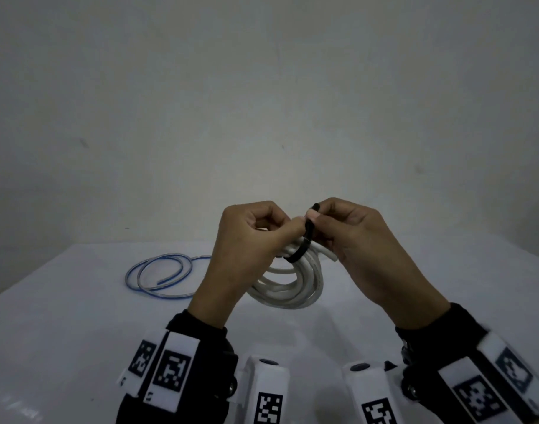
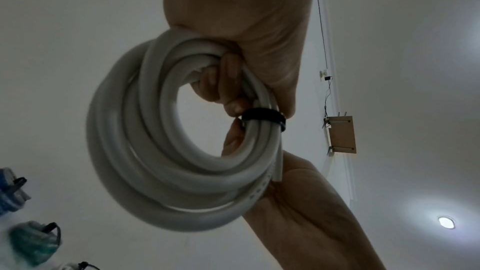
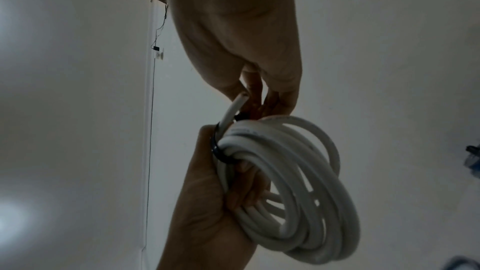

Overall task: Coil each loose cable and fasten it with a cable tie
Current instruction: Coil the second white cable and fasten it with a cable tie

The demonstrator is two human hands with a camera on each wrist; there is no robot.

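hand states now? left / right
Left hand: closed, gripping the white coil.
Right hand: closed, pinching the black tie wrapped round the coil.

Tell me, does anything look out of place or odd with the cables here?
One cut end of the coiled white round cable sticks out past the black cable tie, not tucked in. The thin blue-edged clear cable lies loose on the white table, untied.

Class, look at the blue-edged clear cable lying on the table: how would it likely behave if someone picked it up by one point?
The blue-edged clear cable lies in wide, loose loops with no tie visible, so it would probably sag and partly uncoil. It looks thin, so likely light. Its free end sits inside the loops and may well trail.
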